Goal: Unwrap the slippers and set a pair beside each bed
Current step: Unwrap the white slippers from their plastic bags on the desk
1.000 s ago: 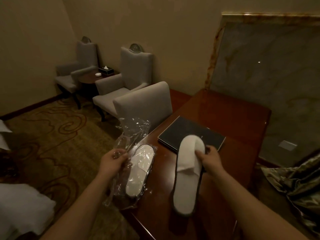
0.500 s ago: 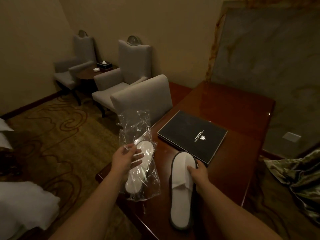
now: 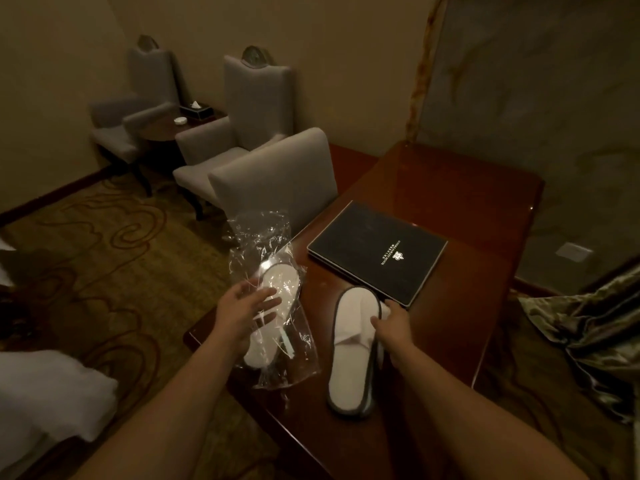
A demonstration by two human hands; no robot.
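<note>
White slipper (image 3: 351, 355): unwrapped, flat on the wooden desk (image 3: 460, 209), near the black folder (image 3: 377, 252).
Right hand (image 3: 389, 322): fingers pinching its right edge.
Bagged slipper (image 3: 273, 313): in clear plastic bag (image 3: 266, 237), at the desk's left edge.
Left hand (image 3: 244, 308): fingers spread loosely over the bag, not clasping it.

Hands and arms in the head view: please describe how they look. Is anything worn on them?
Both forearms are bare up to the frame edge: no sleeves show. The left hand and right hand wear no gloves. No watch, ring or bracelet shows, though dim light could hide small items.
</note>
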